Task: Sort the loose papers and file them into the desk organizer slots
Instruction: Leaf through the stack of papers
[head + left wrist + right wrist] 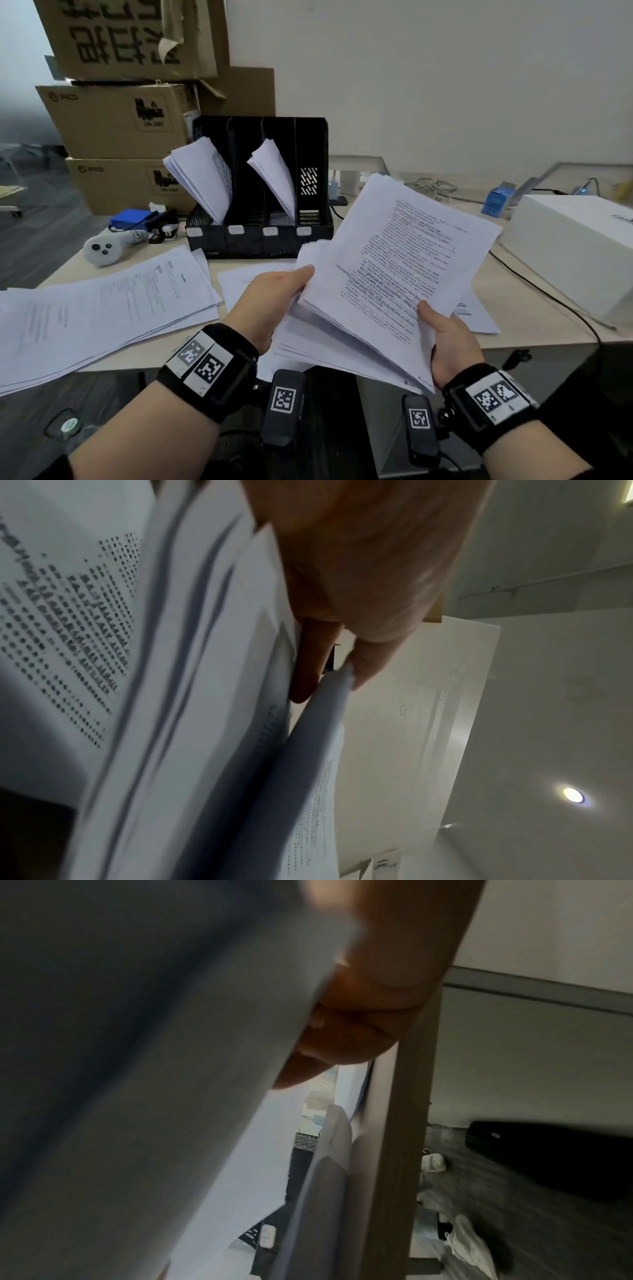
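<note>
A thick stack of printed white papers (394, 274) is held tilted above the desk's near edge. My right hand (445, 335) grips its lower right corner, thumb on top. My left hand (277, 294) pinches the left edge of the sheets, fingers slipped between layers (318, 653). In the right wrist view, fingers (342, 1031) curl under the blurred paper (154, 1096). The black desk organizer (260, 236) stands behind, with papers leaning in its first slot (202, 174) and third slot (274, 174). A second loose pile (102, 308) lies on the desk at the left.
More sheets (246, 281) lie under my hands. A white box (575, 250) sits at the right with a black cable (548, 294) running past it. A grey controller (106, 248) and blue pack (132, 219) lie left of the organizer. Cardboard boxes (120, 120) stack behind.
</note>
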Tool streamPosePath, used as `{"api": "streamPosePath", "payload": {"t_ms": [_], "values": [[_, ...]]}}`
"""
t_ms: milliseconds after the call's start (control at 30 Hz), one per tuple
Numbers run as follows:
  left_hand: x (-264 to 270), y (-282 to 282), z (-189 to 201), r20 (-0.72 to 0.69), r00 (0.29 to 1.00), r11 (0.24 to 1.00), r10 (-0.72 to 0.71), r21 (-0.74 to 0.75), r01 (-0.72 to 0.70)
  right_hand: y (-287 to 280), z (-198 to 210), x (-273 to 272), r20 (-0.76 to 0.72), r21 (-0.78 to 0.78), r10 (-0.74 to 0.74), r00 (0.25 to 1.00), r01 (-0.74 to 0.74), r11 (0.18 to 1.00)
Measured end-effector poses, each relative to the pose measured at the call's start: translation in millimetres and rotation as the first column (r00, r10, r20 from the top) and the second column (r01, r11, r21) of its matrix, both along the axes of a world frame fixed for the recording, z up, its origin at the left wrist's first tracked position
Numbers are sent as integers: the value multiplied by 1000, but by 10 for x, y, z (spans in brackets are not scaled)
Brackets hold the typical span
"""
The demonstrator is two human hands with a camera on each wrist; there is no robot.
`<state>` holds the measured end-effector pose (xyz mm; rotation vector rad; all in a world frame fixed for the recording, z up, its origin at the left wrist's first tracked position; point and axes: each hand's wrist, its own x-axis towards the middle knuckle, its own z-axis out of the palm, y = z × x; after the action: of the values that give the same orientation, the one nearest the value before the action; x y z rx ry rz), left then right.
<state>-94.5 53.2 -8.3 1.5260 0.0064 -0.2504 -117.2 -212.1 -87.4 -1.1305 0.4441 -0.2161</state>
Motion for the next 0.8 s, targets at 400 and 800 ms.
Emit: {"api": "streamPosePath", "payload": {"t_ms": [400,800], "values": [[13,-10,-46,164,986,999,40,19,-44,-17,-56,2,18,217,37,999,-40,975],[2,-51,-30,138,989,998,55,17,-58,34,45,-16,-65,411,83,994,-49,910]]}}
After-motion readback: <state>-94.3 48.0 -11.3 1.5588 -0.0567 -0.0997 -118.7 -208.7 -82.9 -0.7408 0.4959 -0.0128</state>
